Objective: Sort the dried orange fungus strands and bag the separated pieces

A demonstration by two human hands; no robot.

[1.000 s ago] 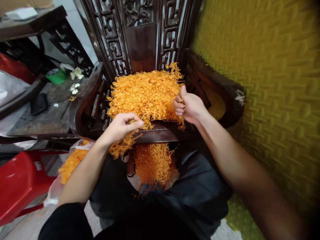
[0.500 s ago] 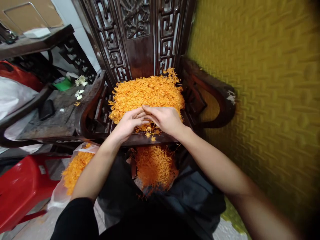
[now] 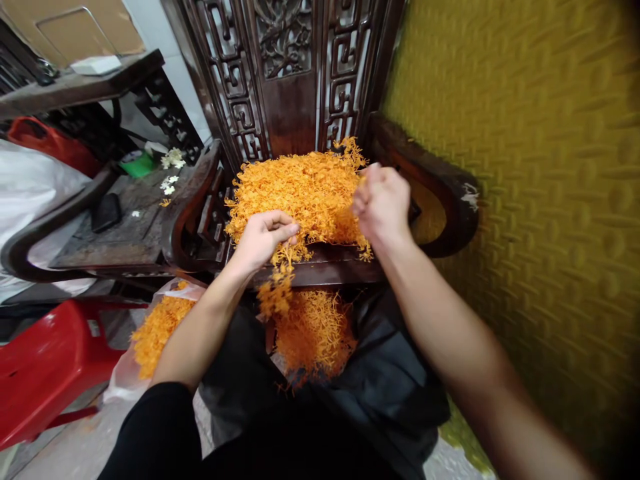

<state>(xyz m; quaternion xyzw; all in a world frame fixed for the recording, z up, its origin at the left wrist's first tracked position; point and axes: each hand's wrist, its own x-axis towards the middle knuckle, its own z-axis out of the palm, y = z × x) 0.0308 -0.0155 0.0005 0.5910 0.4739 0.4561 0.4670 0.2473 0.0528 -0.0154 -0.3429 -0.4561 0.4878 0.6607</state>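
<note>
My left hand [image 3: 263, 241] is closed in a pinch at the near edge of a heap of orange, finely branched sprigs [image 3: 300, 190]. From its fingertips hangs an orange sprig [image 3: 277, 287], dangling over the front edge of the dark wooden chair seat [image 3: 330, 272]. My right hand [image 3: 384, 200] is raised over the heap's right side, fingers curled and slightly blurred. A speck of orange shows at its fingertips, but what it holds is hidden. Below the seat edge, more orange, stringy sprigs [image 3: 315, 333] lie between my legs.
A plastic bag [image 3: 125, 380] with orange sprigs [image 3: 163, 330] stands at left beside a red plastic stool [image 3: 50, 367]. Carved chair arms [image 3: 460, 207] flank the heap. On the left seat lie white blossoms [image 3: 170, 183], a green roll [image 3: 137, 165] and a dark wallet-like object [image 3: 106, 212].
My hands, together in front of the heap before, have come apart. The right went up and to the right; the left stayed low, with a sprig now hanging from it.
</note>
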